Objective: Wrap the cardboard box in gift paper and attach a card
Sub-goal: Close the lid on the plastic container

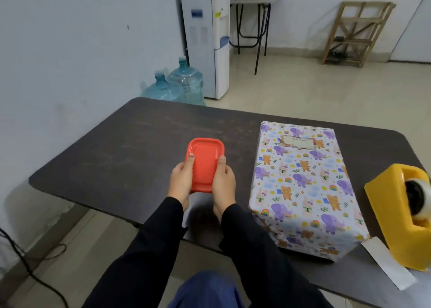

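A box (303, 191) wrapped in white gift paper printed with elephants, bears and rainbows lies on the dark table (116, 149), right of centre. A small card (298, 142) is stuck on its top near the far end. Left of the box, my left hand (180, 181) and my right hand (224, 181) together hold a red rectangular plastic lid (205, 163) just above the table, one hand on each long side, thumbs on top.
A yellow tape dispenser (401, 216) stands at the table's right edge, with a white paper strip (387, 263) lying in front of it. Beyond the table are two water jugs (177, 83), a water dispenser (207, 39) and a wooden rack (354, 32).
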